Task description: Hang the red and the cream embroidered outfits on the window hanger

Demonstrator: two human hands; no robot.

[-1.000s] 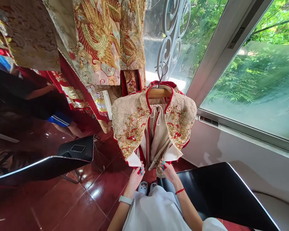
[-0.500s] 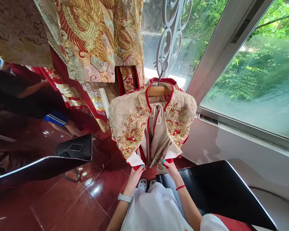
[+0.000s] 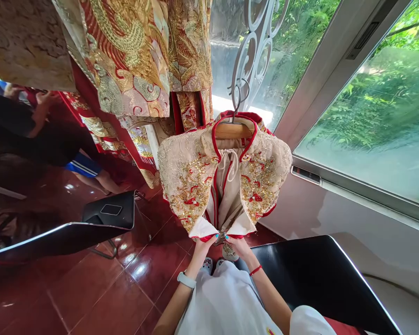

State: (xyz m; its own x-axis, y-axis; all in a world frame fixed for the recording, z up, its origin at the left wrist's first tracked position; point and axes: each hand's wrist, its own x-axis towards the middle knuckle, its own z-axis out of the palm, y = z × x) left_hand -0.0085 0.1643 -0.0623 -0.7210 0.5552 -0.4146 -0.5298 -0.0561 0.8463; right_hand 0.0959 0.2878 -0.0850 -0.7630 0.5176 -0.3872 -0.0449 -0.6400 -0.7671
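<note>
A cream jacket [image 3: 188, 163] with gold sequins, red embroidery and red piping hangs in front of me on a wooden hanger [image 3: 233, 130]. A white cord is tied in a bow [image 3: 232, 165] below its collar. My left hand [image 3: 205, 247] pinches the turned-back lower edge of the left front panel, its white lining showing. My right hand [image 3: 239, 245] pinches the matching edge of the right front panel. The two edges are close together, with a small gap between my thumbs. The fingers beneath the cloth are hidden.
Embroidered gold and red garments [image 3: 132, 70] hang at upper left. A scrolled metal grille [image 3: 253, 56] stands by the window [image 3: 373, 111]. Black chairs [image 3: 300, 274] flank me, one with a phone-like object [image 3: 111, 210] on it. Another person [image 3: 56, 130] stands at far left.
My hands have moved toward each other, drawing the two front edges of the jacket nearly together. At far left the other person's raised arm and hand have shifted.
</note>
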